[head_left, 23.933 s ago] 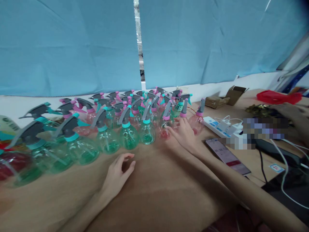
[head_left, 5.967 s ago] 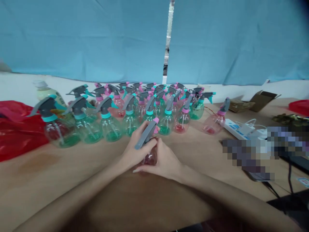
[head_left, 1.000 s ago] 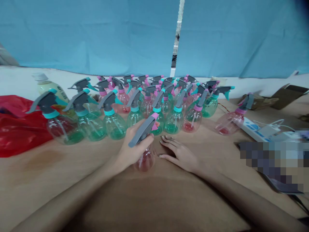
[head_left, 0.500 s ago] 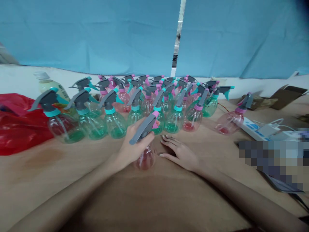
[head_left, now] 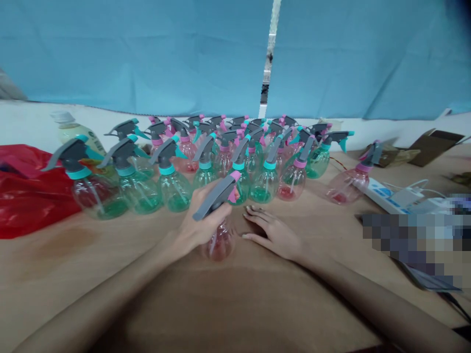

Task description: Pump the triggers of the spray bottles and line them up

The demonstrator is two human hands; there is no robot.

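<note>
The left hand (head_left: 198, 228) curls around the neck of a rounded, clear pink plastic spray bottle with a grey lever head (head_left: 220, 242), apparently standing on the brown wooden table (head_left: 228, 304), its far-side fingers hidden. Nearly empty, it should be light, with slick, slightly flexible walls, best held by the stiff neck. Unlike six seconds ago, the right hand (head_left: 275, 235) lies off it, loosely spread, holding nothing.
</note>
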